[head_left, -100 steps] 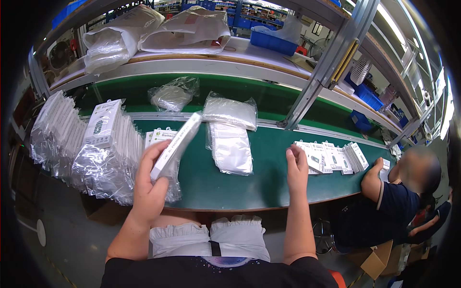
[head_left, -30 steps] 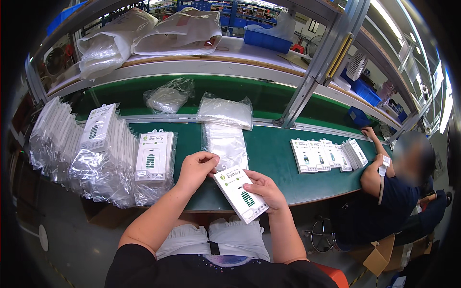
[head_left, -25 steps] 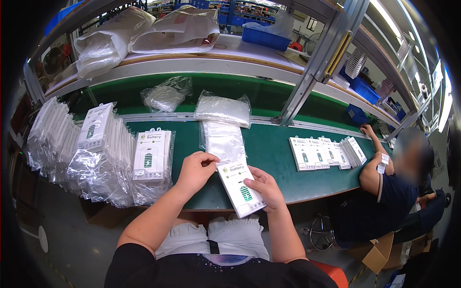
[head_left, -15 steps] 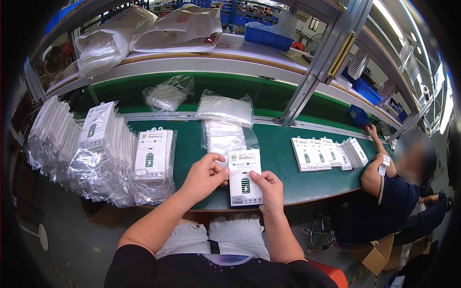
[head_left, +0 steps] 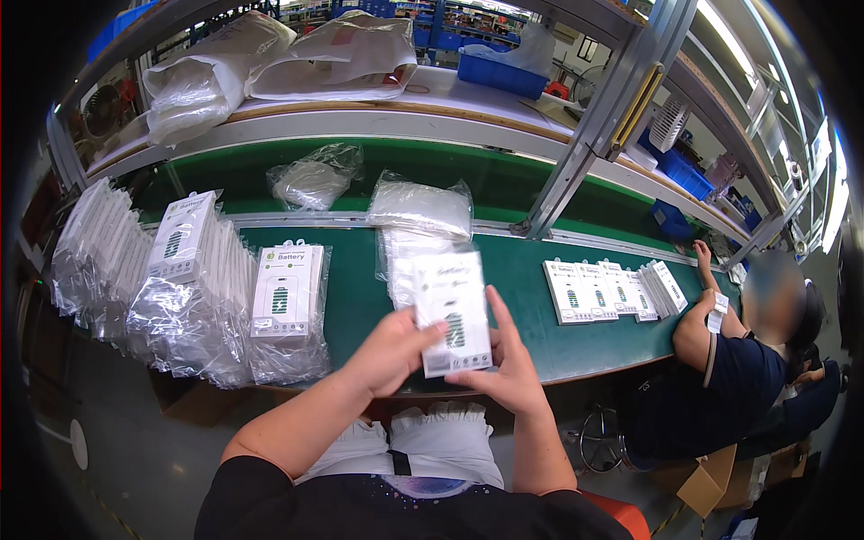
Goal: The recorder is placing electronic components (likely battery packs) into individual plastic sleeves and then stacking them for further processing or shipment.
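Note:
Both hands hold one flat white packaged box (head_left: pixel 453 312) above the near edge of the green belt (head_left: pixel 360 297). My left hand (head_left: pixel 393 348) grips its left edge and lower corner. My right hand (head_left: pixel 505 362) supports it from below and along the right side. The box has a green symbol on its face and looks partly inside a clear plastic sleeve. Just behind it lies a stack of empty clear bags (head_left: pixel 402 252).
Bagged white boxes (head_left: pixel 286 301) stand in rows at the left (head_left: pixel 184 270). Loose boxes (head_left: pixel 598 288) lie fanned on the belt at the right, next to a seated person (head_left: pixel 733 360). Bundles of bags (head_left: pixel 315 180) sit behind; a shelf above holds large bags (head_left: pixel 270 63) and a blue bin (head_left: pixel 504 67).
The box has been turned from tilted to upright and lifted a little toward the bag stack. Earlier, my left hand set a bagged box onto the left stack.

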### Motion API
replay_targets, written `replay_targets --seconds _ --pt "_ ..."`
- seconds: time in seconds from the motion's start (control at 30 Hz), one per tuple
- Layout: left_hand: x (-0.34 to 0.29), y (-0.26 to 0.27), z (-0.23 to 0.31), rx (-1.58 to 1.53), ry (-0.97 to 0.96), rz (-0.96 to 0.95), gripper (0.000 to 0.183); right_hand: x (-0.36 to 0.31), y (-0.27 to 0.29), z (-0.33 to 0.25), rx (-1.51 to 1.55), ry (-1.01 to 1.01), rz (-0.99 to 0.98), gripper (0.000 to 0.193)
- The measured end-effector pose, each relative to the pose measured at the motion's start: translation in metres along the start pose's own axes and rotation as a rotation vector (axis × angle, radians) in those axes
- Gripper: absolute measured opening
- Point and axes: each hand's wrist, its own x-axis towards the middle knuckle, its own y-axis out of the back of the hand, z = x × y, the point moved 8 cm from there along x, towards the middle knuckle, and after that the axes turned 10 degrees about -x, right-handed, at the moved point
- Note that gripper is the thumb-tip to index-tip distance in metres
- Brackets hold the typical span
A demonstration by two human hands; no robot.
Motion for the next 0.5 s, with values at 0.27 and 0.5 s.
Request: replay_targets --seconds 0.27,0.5 --pt "-0.014 -0.028 -0.032 0.094 0.295 -0.252 0.027 -0.050 0.052 -0.050 -0.201 0.479 0.787 0.038" --pt "-0.013 -0.013 -0.035 -0.240 0.294 -0.048 0.036 -0.023 -0.026 -0.051 -0.392 0.315 0.114 0.029"
